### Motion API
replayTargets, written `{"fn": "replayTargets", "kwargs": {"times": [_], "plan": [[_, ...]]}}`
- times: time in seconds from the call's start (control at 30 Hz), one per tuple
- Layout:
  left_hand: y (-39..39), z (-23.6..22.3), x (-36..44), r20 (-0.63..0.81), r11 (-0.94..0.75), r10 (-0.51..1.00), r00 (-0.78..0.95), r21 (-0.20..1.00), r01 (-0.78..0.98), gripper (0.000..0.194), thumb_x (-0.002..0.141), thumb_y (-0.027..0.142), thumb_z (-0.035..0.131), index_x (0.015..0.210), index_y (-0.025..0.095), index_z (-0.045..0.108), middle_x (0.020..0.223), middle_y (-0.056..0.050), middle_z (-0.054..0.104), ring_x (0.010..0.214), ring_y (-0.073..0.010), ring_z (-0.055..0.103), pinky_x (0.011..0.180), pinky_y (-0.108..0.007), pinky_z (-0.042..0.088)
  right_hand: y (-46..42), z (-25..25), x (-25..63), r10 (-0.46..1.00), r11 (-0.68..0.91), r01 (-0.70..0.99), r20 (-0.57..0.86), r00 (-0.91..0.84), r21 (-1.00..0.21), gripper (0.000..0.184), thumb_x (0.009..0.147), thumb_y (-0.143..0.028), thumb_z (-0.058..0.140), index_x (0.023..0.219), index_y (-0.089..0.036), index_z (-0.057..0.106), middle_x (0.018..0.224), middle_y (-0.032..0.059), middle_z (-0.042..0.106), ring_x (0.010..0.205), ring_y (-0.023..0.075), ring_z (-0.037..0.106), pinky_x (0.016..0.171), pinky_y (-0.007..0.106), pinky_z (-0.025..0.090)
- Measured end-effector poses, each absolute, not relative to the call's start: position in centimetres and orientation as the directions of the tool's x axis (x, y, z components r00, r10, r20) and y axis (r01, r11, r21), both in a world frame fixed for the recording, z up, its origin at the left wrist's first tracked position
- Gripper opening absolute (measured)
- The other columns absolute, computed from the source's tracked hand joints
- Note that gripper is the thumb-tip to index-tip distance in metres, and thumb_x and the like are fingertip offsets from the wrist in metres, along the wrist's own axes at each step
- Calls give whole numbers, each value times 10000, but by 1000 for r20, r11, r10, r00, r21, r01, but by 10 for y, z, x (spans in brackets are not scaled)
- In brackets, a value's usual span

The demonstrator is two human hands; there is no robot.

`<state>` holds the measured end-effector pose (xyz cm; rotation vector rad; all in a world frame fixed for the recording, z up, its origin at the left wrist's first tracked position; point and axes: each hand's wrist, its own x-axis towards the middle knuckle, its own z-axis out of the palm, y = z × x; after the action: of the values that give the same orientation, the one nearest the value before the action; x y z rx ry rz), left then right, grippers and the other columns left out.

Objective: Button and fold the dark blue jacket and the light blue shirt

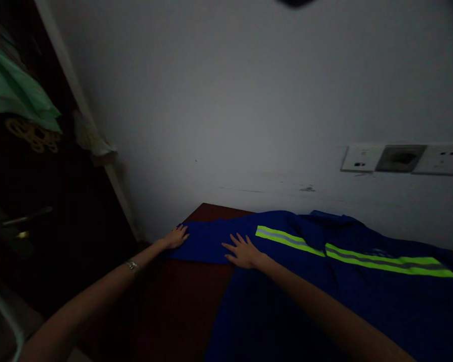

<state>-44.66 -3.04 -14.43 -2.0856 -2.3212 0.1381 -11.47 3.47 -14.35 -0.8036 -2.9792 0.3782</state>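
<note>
A blue work jacket (pixel 279 286) with yellow-green and grey reflective stripes lies spread over a dark reddish-brown table (pixel 184 301). One sleeve stretches out to the left, fairly flat. At its cuff end rests my left hand (pixel 176 237), palm down with fingers extended. My right hand (pixel 243 251) lies flat on the same sleeve, fingers spread, just left of the stripe on it. Neither hand grips the cloth. The jacket's body runs out of view at the lower right, and some folds show near the shoulder.
A pale wall (pixel 249 115) rises directly behind the table, with a row of sockets (pixel 402 158) at the right. To the left stands a dark door (pixel 60 201) with a handle (pixel 26 217). Green cloth (pixel 18 85) hangs at the upper left.
</note>
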Motion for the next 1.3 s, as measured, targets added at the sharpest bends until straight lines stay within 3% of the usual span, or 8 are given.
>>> {"fn": "replayTargets", "kwargs": {"times": [0.17, 0.27, 0.43, 0.6, 0.8, 1.1, 1.23, 1.3], "plan": [[-85, -155, -476, -82, 165, 983, -166, -22, 986, 594, 902, 425, 207, 1359, 53, 277, 1432, -193, 243, 1308, -252, 276, 1026, -370, 252, 24, -154, -116, 518, 823, 497, 4, -855, -274, 643, 825, -667, 202, 1383, -352, 257, 1486, 76, 143, 1338, 357, 74, 1014, 585, 44], [-107, -152, -489, -43, 184, 983, -180, 90, 979, 578, 900, 431, 200, 1327, 67, 341, 1381, -170, 363, 1265, -221, 360, 1011, -325, 287, 25, -156, -115, 526, 822, 504, 15, -850, -264, 647, 816, -678, 217, 1377, -359, 268, 1485, 68, 151, 1339, 354, 82, 1012, 582, 54], [-127, -152, -511, -53, 398, 914, -403, 324, 858, 468, 862, 425, 270, 940, 125, 620, 1000, -100, 654, 961, -220, 588, 794, -269, 430, 23, -158, -115, 542, 820, 518, 40, -839, -246, 639, 818, -672, 228, 1372, -358, 282, 1481, 69, 172, 1338, 343, 106, 1018, 560, 65], [-140, -160, -522, -144, 565, 810, -569, 454, 689, 491, 772, 550, 384, 619, 123, 573, 598, -41, 580, 600, -190, 565, 500, -234, 363, 21, -157, -116, 551, 814, 529, 36, -833, -239, 616, 826, -654, 245, 1370, -367, 282, 1481, 73, 172, 1338, 342, 106, 1019, 547, 66], [-144, -149, -509, -45, 542, 825, -564, 346, 765, 376, 818, 406, 411, 590, 138, 545, 632, -26, 581, 715, -185, 576, 574, -218, 370, 20, -154, -115, 561, 808, 546, 7, -828, -223, 621, 828, -650, 222, 1377, -364, 269, 1489, 53, 140, 1342, 332, 93, 1025, 536, 49], [-156, -110, -483, 45, 566, 821, -569, 61, 822, 362, 925, 366, 253, 920, 150, 544, 1000, -131, 632, 933, -242, 602, 699, -286, 423, 19, -152, -115, 574, 784, 557, -21, -819, -274, 603, 823, -634, 272, 1369, -377, 280, 1492, 31, 132, 1348, 320, 63, 1031, 527, 21], [-152, -71, -459, 167, 600, 786, -596, 32, 800, 386, 930, 400, 223, 936, 158, 523, 949, -129, 639, 863, -248, 618, 661, -297, 423, 27, -147, -115, 578, 740, 553, -59, -814, -383, 658, 758, -623, 440, 1345, -336, 356, 1477, 62, 192, 1343, 334, 84, 1030, 549, 16], [-146, -48, -439, 276, 564, 790, -547, 22, 825, 378, 935, 397, 218, 939, 161, 514, 905, -119, 642, 823, -235, 621, 653, -292, 418, 25, -138, -119, 596, 654, 529, -61, -801, -541, 784, 660, -581, 596, 1344, -268, 376, 1451, 102, 258, 1331, 336, 147, 1045, 529, 51]]}}
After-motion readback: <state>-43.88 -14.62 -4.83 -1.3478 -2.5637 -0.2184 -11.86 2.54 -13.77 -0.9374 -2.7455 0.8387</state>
